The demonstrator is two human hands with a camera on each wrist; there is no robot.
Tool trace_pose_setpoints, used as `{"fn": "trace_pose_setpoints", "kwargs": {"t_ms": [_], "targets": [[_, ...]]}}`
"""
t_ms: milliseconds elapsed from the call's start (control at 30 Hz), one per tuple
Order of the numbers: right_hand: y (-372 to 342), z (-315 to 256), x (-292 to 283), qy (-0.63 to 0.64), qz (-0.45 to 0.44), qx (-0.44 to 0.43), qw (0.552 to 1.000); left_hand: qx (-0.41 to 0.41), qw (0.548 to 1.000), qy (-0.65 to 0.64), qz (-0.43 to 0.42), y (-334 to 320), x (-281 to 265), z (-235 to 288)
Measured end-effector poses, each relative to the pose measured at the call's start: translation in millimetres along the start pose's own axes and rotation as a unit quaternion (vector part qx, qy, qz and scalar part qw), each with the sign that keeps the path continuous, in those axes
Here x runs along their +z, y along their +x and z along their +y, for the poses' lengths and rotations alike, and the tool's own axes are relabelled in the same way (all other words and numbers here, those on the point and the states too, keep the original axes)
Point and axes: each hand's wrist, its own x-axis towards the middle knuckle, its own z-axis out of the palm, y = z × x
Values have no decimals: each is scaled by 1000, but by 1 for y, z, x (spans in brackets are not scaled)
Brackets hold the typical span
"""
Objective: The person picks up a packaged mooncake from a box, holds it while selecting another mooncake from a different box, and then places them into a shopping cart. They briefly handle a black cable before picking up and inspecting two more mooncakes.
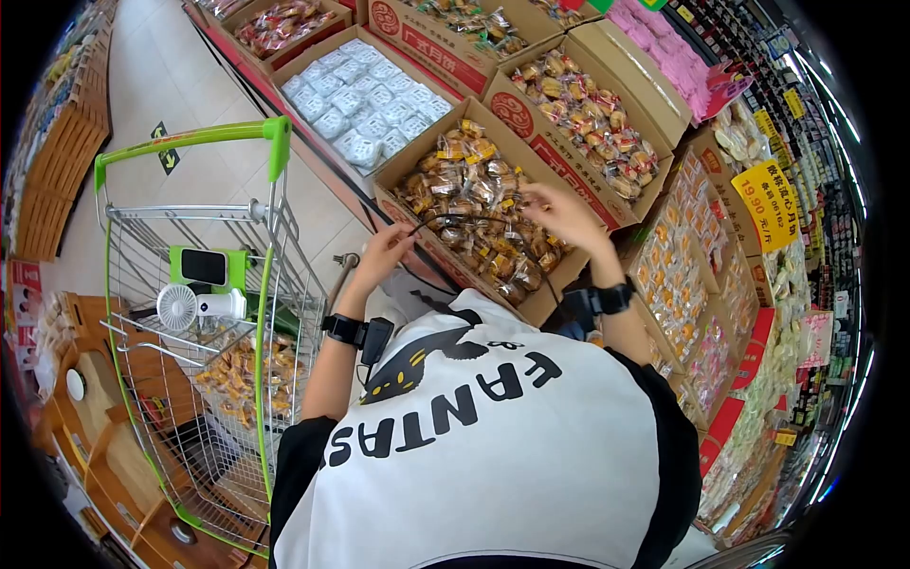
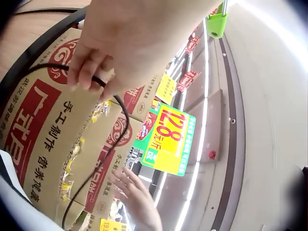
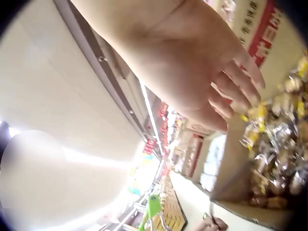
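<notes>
My left hand (image 1: 387, 251) pinches a thin black cable (image 1: 464, 217) near the front edge of a cardboard box (image 1: 398, 211). In the left wrist view, its curled fingers close round the same cable (image 2: 126, 120), which loops down past the box. Individually wrapped mooncakes (image 1: 474, 180) fill this box. Over its right side hovers my right hand (image 1: 569, 218), fingers loosely bent, with nothing held. The right wrist view shows that palm (image 3: 183, 67) and its spread fingers beside the wrapped mooncakes (image 3: 274, 159). A black camera (image 1: 377, 337) is strapped to the left wrist.
To the left stands a green-trimmed shopping cart (image 1: 190, 142), carrying a small white fan (image 1: 177, 306), a phone (image 1: 204, 267) and a bag of packaged food (image 1: 246, 375). Boxes of white packets (image 1: 360, 100) and more mooncakes (image 1: 588, 123) adjoin. A yellow price sign (image 1: 768, 204) hangs at right.
</notes>
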Motion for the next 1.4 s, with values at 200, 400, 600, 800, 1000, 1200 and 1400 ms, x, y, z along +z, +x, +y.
{"fn": "trace_pose_setpoints", "kwargs": {"t_ms": [200,400,600,800,1000,1200,1400], "targets": [[11,8,45,63,-148,-29,987,25,993,-73,-89,-21,14,43],[-15,-41,-8,159,-169,54,971,37,992,-56,-111,-17,8,35],[-61,-63,-54,110,-7,43,993,84,991,18,-100,-8,4,37],[-110,-94,-94,-20,91,102,990,67,993,-6,-95,-14,-10,23],[-144,-110,-109,-82,36,160,983,10,997,-40,-71,-26,-18,15],[-174,-125,-112,-70,-41,261,962,-39,994,-35,-92,-37,-18,19],[-209,-166,-122,-81,-21,328,941,-47,989,2,-142,-35,-18,20]]}}
